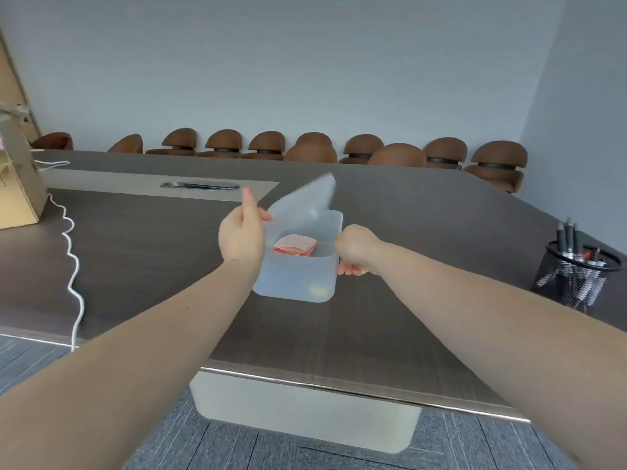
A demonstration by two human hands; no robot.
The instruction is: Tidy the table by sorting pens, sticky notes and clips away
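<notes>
- A translucent plastic storage box (298,266) is seen near the middle of the dark wood-grain counter (407,317), between the two hands, with both forearms reaching out to it from the near edge.
- The left hand (241,234) is closed on the left edge of the box's lid (303,201), thumb and fingers pinching it, with one finger sticking upward.
- The lid is held raised and tilted, its free edge pointing up and to the far right; it appears blurred, so its exact angle cannot be told.
- The right hand (354,249) is curled into a loose fist against the box's right wall, fingertips pressed to the wall as if steadying it.
- A stack of pink sticky notes (295,249) is seen lying flat inside the box, in the far-left part, with a corner turned toward the viewer.
- A faint yellowish shape shows through the near wall; what it is cannot be told.
- The box's long axis is judged to run near-to-far, with the lid's edge closest to the left hand, so any lid movement turns on that hand.
- Pens (568,235) stand upright in a black mesh pen holder (573,276) at the far right of the counter, well apart from the box.
- No clips can be made out.
</notes>
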